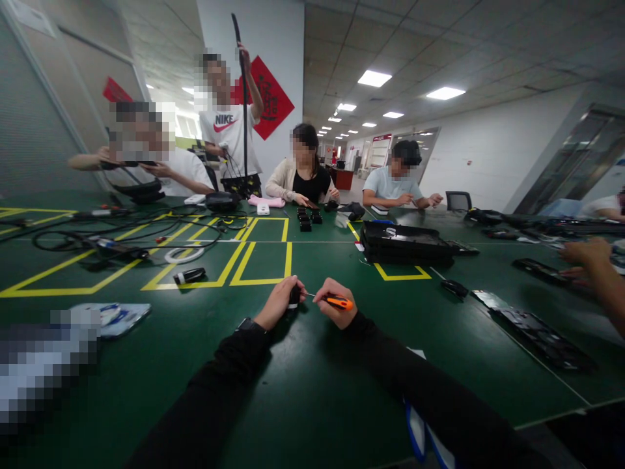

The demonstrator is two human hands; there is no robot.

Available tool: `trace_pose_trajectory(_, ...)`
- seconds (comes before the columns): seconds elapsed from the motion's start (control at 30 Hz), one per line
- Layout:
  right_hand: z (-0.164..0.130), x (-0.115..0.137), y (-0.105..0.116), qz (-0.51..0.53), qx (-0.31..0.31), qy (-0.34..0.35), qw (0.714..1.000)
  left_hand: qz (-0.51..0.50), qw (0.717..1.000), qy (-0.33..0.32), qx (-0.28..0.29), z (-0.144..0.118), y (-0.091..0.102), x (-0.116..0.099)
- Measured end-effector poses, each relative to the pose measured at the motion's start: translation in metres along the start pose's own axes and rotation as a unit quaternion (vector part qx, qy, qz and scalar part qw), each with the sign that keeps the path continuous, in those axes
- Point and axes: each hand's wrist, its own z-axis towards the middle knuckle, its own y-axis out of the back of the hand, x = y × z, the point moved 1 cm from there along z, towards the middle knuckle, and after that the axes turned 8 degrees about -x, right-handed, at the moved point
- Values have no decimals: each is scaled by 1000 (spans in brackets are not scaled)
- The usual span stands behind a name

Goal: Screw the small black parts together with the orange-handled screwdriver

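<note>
My left hand (280, 301) is closed around a small black part (293, 297), most of which the fingers hide; its exact kind cannot be made out. In my right hand (336, 302) is a screwdriver (340, 301) with an orange and black handle. Its thin shaft points left, toward the black part, and the tip is at or very near it; contact is too small to tell. Both hands are just above the green table (303, 384), close together in the middle of the view.
A black-and-white cylindrical object (190, 277) lies left, near a white ring (184, 254) and tangled black cables (122, 238). Stacked black trays (407, 242) stand ahead right. Black panels (541, 335) lie right, near another person's arm (593, 260). Several people sit or stand across the table.
</note>
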Motion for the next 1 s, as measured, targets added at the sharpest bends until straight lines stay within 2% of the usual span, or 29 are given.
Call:
trace_pose_trajectory(0.07, 1, 0, 1, 9, -6, -18, 1000, -1, 1000, -1, 1, 0, 0, 0)
trace_pose_trajectory(0.2, 0, -6, -1, 54, -34, -117, 991, 6, 1000, 9, 3, 0, -1, -1)
trace_pose_trajectory(0.27, 0, -8, -1, 74, -39, -139, 987, 6, 1000, 12, 3, 0, -2, -2)
trace_pose_trajectory(0.5, 2, -4, 1, 37, -24, -51, 998, -1, 1000, 10, 0, -1, -2, -3)
trace_pose_trajectory(0.73, 0, -8, 1, 63, -40, -133, 988, 1, 1000, 9, -2, -1, -2, -2)
trace_pose_trajectory(0.87, 1, -9, 1, 83, -37, -150, 985, 13, 1000, 3, -5, -1, -2, -1)
trace_pose_trajectory(1.0, 2, -8, 3, 55, -30, -71, 996, 9, 1000, -11, 3, -1, -1, 0)
